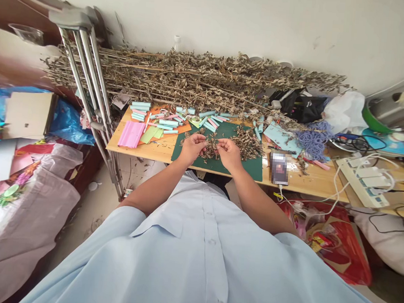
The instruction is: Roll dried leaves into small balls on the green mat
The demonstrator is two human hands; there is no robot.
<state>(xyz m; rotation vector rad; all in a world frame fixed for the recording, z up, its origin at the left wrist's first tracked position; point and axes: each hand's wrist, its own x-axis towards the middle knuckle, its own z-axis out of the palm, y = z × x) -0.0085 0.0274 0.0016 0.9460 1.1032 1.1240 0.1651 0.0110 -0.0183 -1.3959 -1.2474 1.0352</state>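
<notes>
Dried leaves (247, 144): brown, crumpled; heaped on a dark green mat (252, 170), mainly toward its right side, with loose pieces between the two hands.

Left hand (193, 150): above the mat, fingers curled, thumb and fingertips brought together at the loose leaves; whether a piece is pinched cannot be told.

Right hand (229, 153): facing the left, just beside the heap, likewise curled; contents of the grasp too small to tell.

Bench (149, 153): wooden, beneath the mat.

Dried stems (193, 72): long leafy bundle, lying lengthwise behind the mat.

Paper rolls (168, 122): pale blue and pink, scattered left of and behind the mat.

Pink paper (131, 134): at the bench's left end.

Smartphone (279, 168): right of the mat, white cable attached.

Yarn (315, 138): purple, tangled, beyond the smartphone.

Power strip (362, 183): white, plugs inserted, farther right.

Crutch (98, 125): metal, leaning at left.
</notes>
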